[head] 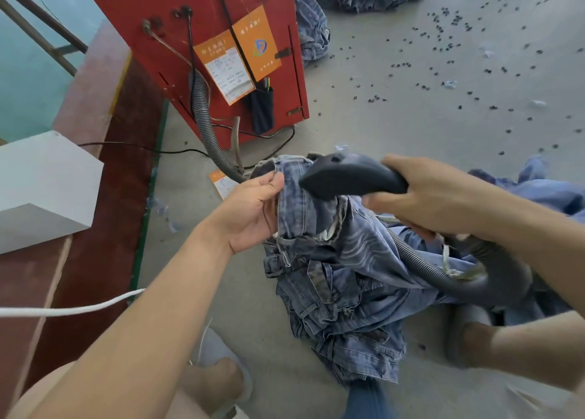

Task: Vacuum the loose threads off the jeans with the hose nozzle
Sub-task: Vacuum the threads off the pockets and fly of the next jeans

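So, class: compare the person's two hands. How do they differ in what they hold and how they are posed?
The left hand pinches the jeans by an edge, palm facing the camera; the right hand wraps around the vacuum nozzle, back facing the camera. The left lifts fabric; the right aims the nozzle at it. Both are bare and gripping.

The jeans (pixel 332 260) are faded blue denim cloth, washed in pale streaks, with frayed edges at the hem. The nozzle (pixel 345 175) is dark, matt plastic, smooth on its curved top. The hose (pixel 202 115) is grey ribbed plastic, dull in finish. The cabinet (pixel 202 39) is painted red, its surface flat and slightly scuffed, with metal latches. The tags (pixel 237 61) on it are orange and white paper. The floor (pixel 411 118) is grey concrete, smooth and matt. The cord (pixel 72 308) is white, smooth plastic.
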Available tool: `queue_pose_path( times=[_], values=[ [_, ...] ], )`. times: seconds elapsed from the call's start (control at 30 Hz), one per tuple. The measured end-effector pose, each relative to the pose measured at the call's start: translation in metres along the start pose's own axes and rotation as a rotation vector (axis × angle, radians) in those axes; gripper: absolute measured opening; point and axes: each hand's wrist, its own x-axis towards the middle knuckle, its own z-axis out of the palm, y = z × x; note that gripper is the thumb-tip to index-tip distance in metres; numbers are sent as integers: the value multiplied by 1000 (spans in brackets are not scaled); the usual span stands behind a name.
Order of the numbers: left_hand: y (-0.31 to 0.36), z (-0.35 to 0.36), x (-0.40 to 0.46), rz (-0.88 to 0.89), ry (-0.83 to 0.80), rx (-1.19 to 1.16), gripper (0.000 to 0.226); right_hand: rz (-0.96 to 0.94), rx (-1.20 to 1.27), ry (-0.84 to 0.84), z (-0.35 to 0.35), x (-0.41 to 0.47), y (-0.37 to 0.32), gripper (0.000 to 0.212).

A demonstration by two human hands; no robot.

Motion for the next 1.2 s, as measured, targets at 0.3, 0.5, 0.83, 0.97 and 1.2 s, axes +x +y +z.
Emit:
queue_pose_path(
  times=[0.3,0.5,0.83,0.97,1.2],
  values=[
    [-3,-4,2,-86,41,-57,46,-14,22,-39,-1,-4,-5,13],
    [-7,-8,1,-129,-113,-207,59,106,92,159,8,19,-5,13],
    [-10,-1,7,-171,-91,-296,76,37,-47,-4,23,12,-6,12],
    [-9,-7,8,-121,-3,-201,64,139,201,179,7,20,7,16],
    [-9,-41,12,-140,405,-32,38,161,72,166,-32,2,45,17]
  ],
)
